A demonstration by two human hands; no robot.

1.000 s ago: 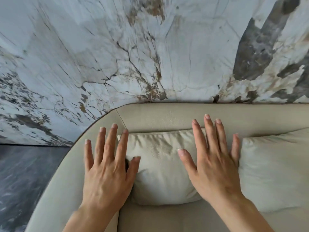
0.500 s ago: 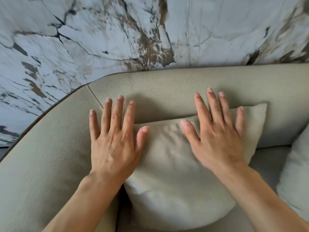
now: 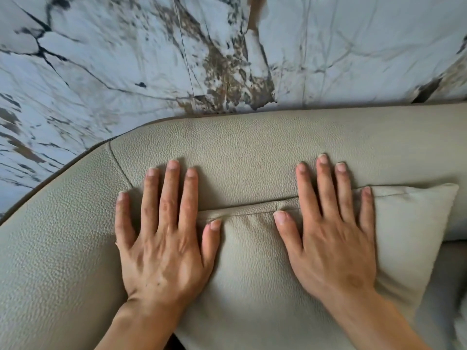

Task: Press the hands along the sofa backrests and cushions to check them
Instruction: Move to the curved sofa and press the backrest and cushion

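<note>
A beige leather sofa backrest [image 3: 252, 152] curves across the view, with a stitched seam at its left corner. A matching beige cushion [image 3: 252, 274] leans against it. My left hand [image 3: 164, 248] lies flat with fingers spread, palm at the cushion's left edge, fingertips up on the backrest and thumb on the cushion's top edge. My right hand [image 3: 333, 243] lies flat on the cushion's upper right part, its longer fingers reaching over the top seam onto the backrest. Neither hand holds anything.
A white marble wall [image 3: 227, 51] with dark and brown veins stands right behind the sofa. The sofa's rounded arm [image 3: 50, 248] bends down at the left. A sliver of a second cushion [image 3: 461, 327] shows at the bottom right corner.
The view has come closer to the backrest. Both hands slid up the cushion, and their fingertips now rest on the backrest above the cushion's top seam.
</note>
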